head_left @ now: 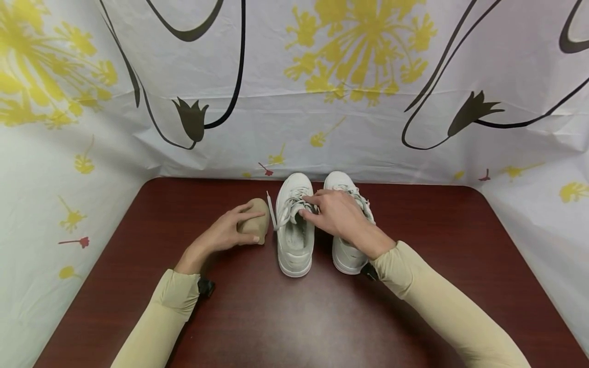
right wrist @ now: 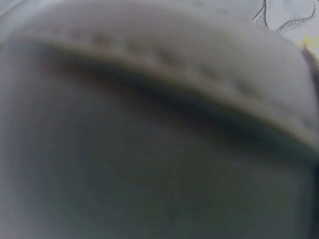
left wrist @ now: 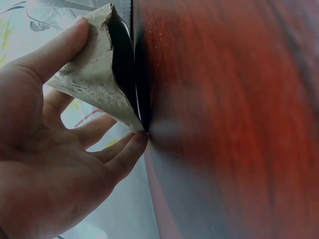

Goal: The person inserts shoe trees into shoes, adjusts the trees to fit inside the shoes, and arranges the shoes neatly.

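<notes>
Two white sneakers stand side by side with their toes to the back. In the head view my right hand (head_left: pixel 338 212) reaches over the right sneaker (head_left: pixel 347 258) to the left sneaker (head_left: pixel 294 258). There, its thumb and index finger pinch the tongue (head_left: pixel 296 210) by the laces. Just left of that shoe my left hand (head_left: pixel 225 230) holds a beige moulded-pulp shoe insert (head_left: pixel 255 222), fingers and thumb spread round it. The left wrist view shows the insert's hollow underside, its rim at the tabletop. Blurred white shoe surface fills the right wrist view, hiding the right hand there.
A loose white lace end (head_left: pixel 270 207) sticks out between the insert and the left sneaker. Everything lies near the back edge of a dark red-brown table (head_left: pixel 294 322). A white cloth (head_left: pixel 276 112) with yellow flowers hangs behind and at both sides.
</notes>
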Motion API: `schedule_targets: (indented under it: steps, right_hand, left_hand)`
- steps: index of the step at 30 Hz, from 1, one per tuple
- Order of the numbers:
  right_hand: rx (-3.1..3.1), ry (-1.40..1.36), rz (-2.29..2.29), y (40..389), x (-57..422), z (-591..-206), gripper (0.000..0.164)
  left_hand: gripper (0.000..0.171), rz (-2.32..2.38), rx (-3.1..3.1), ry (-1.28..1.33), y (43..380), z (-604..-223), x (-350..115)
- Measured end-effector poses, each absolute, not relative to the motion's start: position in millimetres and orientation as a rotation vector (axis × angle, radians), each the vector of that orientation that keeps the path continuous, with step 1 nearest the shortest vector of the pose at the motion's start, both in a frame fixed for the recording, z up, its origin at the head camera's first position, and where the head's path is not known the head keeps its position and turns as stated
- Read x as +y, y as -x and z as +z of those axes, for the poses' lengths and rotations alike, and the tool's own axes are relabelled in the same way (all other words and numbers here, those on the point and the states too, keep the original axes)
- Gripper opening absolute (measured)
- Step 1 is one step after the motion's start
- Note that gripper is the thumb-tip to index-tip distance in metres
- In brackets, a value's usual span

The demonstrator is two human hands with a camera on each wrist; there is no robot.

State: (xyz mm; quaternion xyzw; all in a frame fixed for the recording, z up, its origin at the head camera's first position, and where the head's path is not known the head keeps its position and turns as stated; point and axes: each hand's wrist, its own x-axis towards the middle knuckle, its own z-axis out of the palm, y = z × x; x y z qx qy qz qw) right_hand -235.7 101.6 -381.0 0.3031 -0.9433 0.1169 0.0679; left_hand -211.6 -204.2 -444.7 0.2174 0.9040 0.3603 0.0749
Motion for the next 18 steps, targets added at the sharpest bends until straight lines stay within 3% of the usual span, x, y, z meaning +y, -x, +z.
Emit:
schedule_targets:
  steps: [18]
  right_hand:
    - [-2.839,-0.925,0.383,234,101,-380,0.043]
  left_hand:
    - [0.056,1.112,2.731,-0.528,208,-434,-198]
